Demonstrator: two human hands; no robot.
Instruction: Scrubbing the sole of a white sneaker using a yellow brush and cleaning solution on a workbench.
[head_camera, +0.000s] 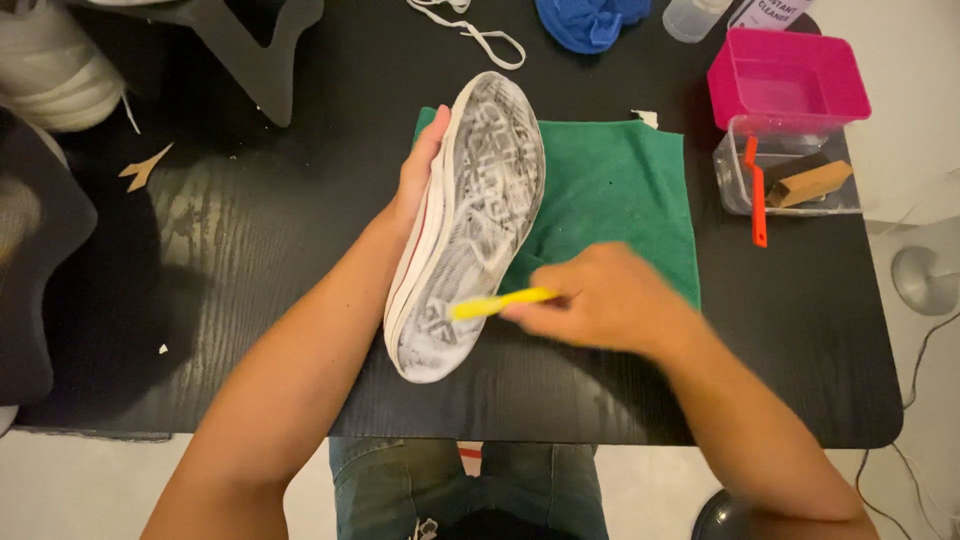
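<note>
My left hand (418, 172) grips the side of a white sneaker (470, 225) turned sole up, its grey tread dirty and soapy. My right hand (600, 297) holds a yellow brush (500, 303) whose head rests on the heel part of the sole. The shoe lies over a green cloth (625, 195) spread on the black table (250, 230).
A pink plastic box (790, 80) stands at the back right over a clear tray (735, 175) holding an orange-handled tool (757, 195) and a brown block (810, 183). A blue rag (585, 22), white laces (480, 30), a clear bottle (692, 18) and another white shoe (50, 70) lie along the back.
</note>
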